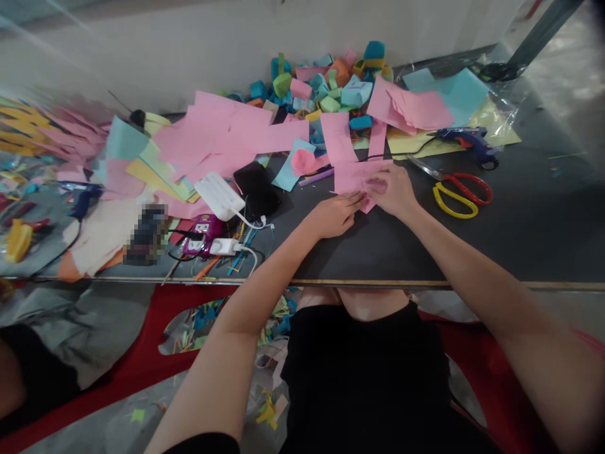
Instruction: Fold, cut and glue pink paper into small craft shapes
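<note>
A pink sheet of paper (350,178) lies on the dark table in front of me, with a small pointed piece below its lower edge. My left hand (334,216) rests at the sheet's lower edge, fingers stretched out and pressing on the paper. From the right, my right hand (393,191) pinches the same paper between thumb and fingers, its fingertips close to the left ones. Pink strips (338,139) lie just beyond the sheet. Scissors (456,192) with one red and one yellow handle lie open to the right of my right hand.
A blue glue gun (466,140) sits at back right, its cord running behind my hands. Folded coloured paper pieces (331,85) are heaped by the wall. On the left are pink sheets (222,129), a white power bank (220,195), a black pouch (258,188) and a blurred-out phone (146,233).
</note>
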Motion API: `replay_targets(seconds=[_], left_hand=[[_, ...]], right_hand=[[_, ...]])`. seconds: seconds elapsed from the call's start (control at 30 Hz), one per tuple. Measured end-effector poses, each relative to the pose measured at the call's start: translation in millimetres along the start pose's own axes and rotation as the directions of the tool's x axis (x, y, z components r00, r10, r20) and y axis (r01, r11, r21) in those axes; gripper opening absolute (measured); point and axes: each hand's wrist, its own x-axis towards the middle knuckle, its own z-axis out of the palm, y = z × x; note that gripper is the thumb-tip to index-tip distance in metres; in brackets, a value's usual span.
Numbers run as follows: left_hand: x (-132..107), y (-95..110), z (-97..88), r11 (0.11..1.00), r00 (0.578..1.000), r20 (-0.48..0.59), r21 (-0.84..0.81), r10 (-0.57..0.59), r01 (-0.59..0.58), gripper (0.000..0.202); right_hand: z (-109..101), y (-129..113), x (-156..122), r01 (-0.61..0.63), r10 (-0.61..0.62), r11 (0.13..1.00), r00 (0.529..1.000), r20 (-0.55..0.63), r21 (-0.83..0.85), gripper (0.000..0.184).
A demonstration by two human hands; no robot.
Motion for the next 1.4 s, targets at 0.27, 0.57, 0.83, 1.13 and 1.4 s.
replay_targets(seconds=[0.27,0.57,0.83,1.13,1.4], left_hand=[[3.9,14.0,-1.8,0.994,0.997,0.018,0.074,-0.076,0.075,0.055],[5.1,17.0,-4.2,0.994,0.995,0.038,0.062,-0.091,0.089,0.055],[4.2,19.5,-3.6,0.994,0.996,-0.003,0.072,-0.085,0.085,0.052],[-0.5,14.9,2.2,0.980,0.974,-0.164,0.100,-0.157,0.174,0.049],[-0.7,16.3,0.7,0.977,0.970,-0.155,0.074,-0.188,0.202,0.047]], right_hand=[[-25.8,-5.4,-18.1,0.125,-0.119,0.989,0.989,0.083,-0.080,0.062],[-22.9,17.3,-13.1,0.102,-0.088,0.993,0.972,0.217,-0.051,0.094],[-11.0,19.1,-13.8,0.094,-0.087,0.994,0.989,0.117,-0.054,0.082],[-36.6,-4.7,-8.8,0.157,-0.148,0.978,0.986,0.074,-0.136,0.061],[-47.1,-18.0,-12.4,0.267,-0.240,0.962,0.922,0.303,-0.052,0.059]])
